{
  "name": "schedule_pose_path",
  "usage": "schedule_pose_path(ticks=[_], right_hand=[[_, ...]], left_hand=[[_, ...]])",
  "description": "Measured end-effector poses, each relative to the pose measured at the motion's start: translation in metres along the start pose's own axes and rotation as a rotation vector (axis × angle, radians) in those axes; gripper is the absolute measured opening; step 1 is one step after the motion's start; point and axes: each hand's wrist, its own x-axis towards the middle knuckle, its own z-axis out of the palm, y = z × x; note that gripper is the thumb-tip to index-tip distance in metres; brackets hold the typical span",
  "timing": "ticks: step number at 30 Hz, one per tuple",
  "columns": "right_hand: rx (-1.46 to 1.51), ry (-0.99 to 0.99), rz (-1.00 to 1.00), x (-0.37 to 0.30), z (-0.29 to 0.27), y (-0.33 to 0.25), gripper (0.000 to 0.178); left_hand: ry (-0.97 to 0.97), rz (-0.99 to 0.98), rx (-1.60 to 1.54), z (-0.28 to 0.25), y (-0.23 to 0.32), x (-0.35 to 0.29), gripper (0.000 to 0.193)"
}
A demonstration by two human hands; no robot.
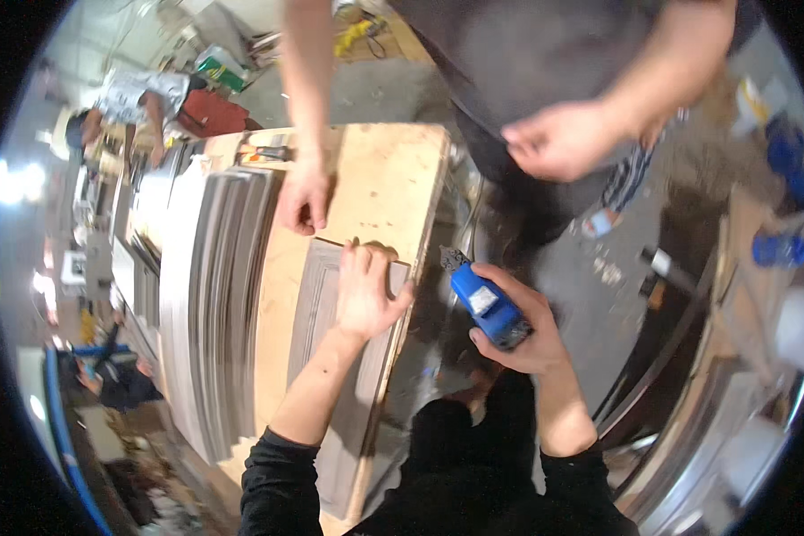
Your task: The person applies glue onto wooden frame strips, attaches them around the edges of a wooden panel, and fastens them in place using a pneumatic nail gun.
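Note:
A long grey cabinet-door panel (326, 277) with a grooved frame lies flat on a light wooden tabletop (393, 170). My left hand (366, 290) rests across its far end, fingers bent over the edge and thumb spread toward the right side. Past the table's right edge, my right hand (540, 330) is closed around a blue handheld power tool (487, 304). The tool has a dark metal nose pointing away and a pale label on top. Its exact kind cannot be made out.
A tall row of stacked grey panels (228, 304) stands on the table's left. Opposite me is a person in dark clothes, one hand (304, 201) by the panel's far corner, the other hand (563, 143) in the air. Orange-handled tools (268, 152) lie at the back; a wooden bench (732, 268) is at right.

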Motion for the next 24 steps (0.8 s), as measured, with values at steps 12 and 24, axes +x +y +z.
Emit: schedule_pose_path(ticks=[12, 24], right_hand=[[-1.061, -0.428, -0.03, 0.201, 0.114, 0.037, 0.07], [-0.818, -0.421, 0.053, 0.103, 0.151, 0.066, 0.065]], left_hand=[[0.063, -0.852, 0.016, -0.039, 0.084, -0.33, 0.071], [0.06, -1.105, 0.122, -0.062, 0.113, -0.489, 0.055]])
